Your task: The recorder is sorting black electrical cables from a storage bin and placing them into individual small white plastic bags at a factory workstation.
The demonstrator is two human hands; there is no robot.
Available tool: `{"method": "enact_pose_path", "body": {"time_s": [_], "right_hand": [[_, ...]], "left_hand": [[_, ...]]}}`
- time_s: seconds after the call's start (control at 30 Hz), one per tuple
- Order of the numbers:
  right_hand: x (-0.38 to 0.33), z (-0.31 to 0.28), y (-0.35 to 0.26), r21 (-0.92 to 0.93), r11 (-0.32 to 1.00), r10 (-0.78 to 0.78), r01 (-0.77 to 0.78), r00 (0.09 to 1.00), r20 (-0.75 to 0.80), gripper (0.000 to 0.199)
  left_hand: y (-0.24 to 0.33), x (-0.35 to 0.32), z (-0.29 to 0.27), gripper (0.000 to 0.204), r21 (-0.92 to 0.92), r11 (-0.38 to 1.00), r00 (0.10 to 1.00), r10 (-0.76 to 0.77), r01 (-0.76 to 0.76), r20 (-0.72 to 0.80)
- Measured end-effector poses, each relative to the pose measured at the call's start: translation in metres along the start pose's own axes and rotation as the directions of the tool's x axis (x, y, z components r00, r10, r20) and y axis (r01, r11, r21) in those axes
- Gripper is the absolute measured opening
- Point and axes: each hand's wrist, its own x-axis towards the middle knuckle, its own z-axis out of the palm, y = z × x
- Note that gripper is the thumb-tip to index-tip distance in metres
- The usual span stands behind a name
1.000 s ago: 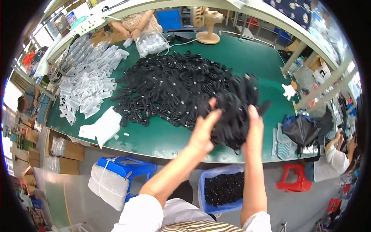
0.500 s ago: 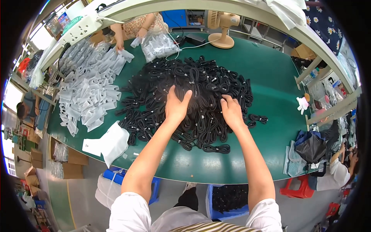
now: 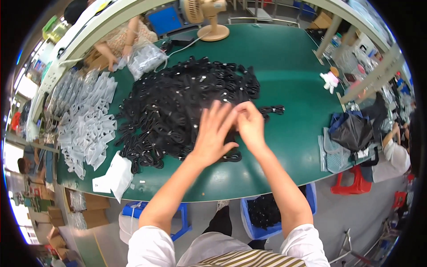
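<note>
A broad heap of black cable bundles lay across the centre and left of centre of the frame, the bundles coiled and overlapping, with small pale spots scattered among them. One loose bundle stuck out at the heap's right side, just right of the hands.

The left hand was open over the heap's lower right part, its fingers fanned out toward the top of the frame and its thumb pointing right. The right hand was close beside it, fingers bent in toward the thumb near the left hand's fingertips; whether it gripped anything could not be told.

Everything rested on a green table. Left of the heap spread a pile of greyish translucent sleeves, with a white bag below it at the table's edge. In the upper left, a co-worker's hands were beside a clear plastic bag. A beige fan stood at the top centre. Toward the right lay a small white figure and, lower, a black bag. Under the near edge, lower right of centre, sat a blue bin containing black items; a red stool stood farther right.
</note>
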Motion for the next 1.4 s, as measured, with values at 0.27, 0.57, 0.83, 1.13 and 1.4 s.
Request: {"method": "enact_pose_path", "body": {"time_s": [0.27, 0.57, 0.83, 1.13, 1.4], "right_hand": [[-0.069, -0.078, 0.016, 0.094, 0.99, 0.111, -0.104, 0.991, -0.072, 0.013], [-0.375, -0.262, 0.218, 0.429, 0.507, 0.862, -0.747, 0.437, -0.258, 0.022], [-0.59, -0.272, 0.484, -0.048, 0.208, 0.891, -0.977, 0.209, -0.403, 0.055], [-0.597, -0.275, 0.638, 0.023, 0.107, 0.792, -0.994, 0.071, -0.607, 0.076], [-0.576, -0.24, 0.63, -0.007, 0.058, 0.831, -0.998, 0.052, -0.554, 0.076]], "left_hand": [[-0.02, -0.006, 0.078, 0.083, 0.055, 0.995, 0.918, -0.102, 0.088, 0.383], [0.142, -0.072, 0.081, 0.061, -0.376, 0.919, 0.951, 0.212, -0.116, 0.226], [0.247, -0.355, 0.347, 0.051, -0.18, 0.517, 0.167, 0.072, 0.837, 0.983], [0.193, -0.497, 0.564, 0.088, 0.194, 0.211, -0.043, -0.562, 0.958, 0.826], [0.191, -0.487, 0.59, 0.094, 0.387, 0.71, 0.121, -0.551, 0.588, 0.826]]}}
